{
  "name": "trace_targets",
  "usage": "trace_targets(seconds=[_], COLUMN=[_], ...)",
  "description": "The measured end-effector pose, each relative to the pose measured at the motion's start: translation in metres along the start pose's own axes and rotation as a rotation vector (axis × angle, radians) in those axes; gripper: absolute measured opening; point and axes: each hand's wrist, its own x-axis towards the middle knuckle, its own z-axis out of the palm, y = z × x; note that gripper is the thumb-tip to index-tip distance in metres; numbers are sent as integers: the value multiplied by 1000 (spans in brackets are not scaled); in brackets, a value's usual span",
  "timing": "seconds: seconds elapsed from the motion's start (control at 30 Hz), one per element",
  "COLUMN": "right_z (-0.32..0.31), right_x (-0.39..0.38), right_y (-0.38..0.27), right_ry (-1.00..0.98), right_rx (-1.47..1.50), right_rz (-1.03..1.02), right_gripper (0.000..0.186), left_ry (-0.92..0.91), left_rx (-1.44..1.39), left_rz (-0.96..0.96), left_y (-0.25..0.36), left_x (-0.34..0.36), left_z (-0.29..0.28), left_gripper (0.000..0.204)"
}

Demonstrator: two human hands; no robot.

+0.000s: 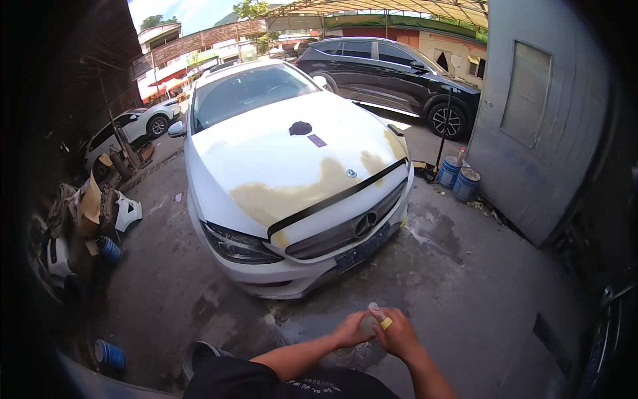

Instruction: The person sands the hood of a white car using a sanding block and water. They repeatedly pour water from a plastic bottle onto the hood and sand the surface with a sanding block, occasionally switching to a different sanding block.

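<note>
Low in the view, in front of the white car, my two hands meet around a small clear bottle [367, 325] with a pale top and a yellow patch beside it. My left hand [348, 331] is closed on the bottle's left side. Fingers of my right hand [399, 336] wrap round it from the right and hide much of it. Ahead stands the white car [232, 153], with beige filler patches [292, 196] along the front of its hood. On the hood lie a dark crumpled cloth [300, 128] and a small purple rectangular sheet [317, 140].
A black car [385, 73] is parked behind on the right. Blue buckets [466, 185] stand by a grey metal door [538, 133]. Car parts and cardboard [90, 203] are heaped at left. Near my left arm are a grey bucket [199, 356] and a blue can [109, 354].
</note>
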Motion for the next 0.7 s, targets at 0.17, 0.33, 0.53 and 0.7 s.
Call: trace_targets(seconds=[0.17, 0.33, 0.53, 0.7], right_z=[-33, -74, -103, -140], right_x=[-32, -59, -58, -44], right_y=[44, 85, 139, 203], right_ry=[-50, -60, 16, -3], right_rx=[-120, -313, -676, -557], right_rz=[63, 211, 332, 339], right_gripper=[47, 41, 44, 45], left_ry=[-193, -321, -279, -365], left_rx=[-1, 14, 136, 63], left_rz=[87, 217, 195, 206], left_y=[42, 69, 91, 90], left_x=[47, 97, 154, 227], left_z=[23, 65, 112, 147], left_gripper=[69, 72, 73, 73])
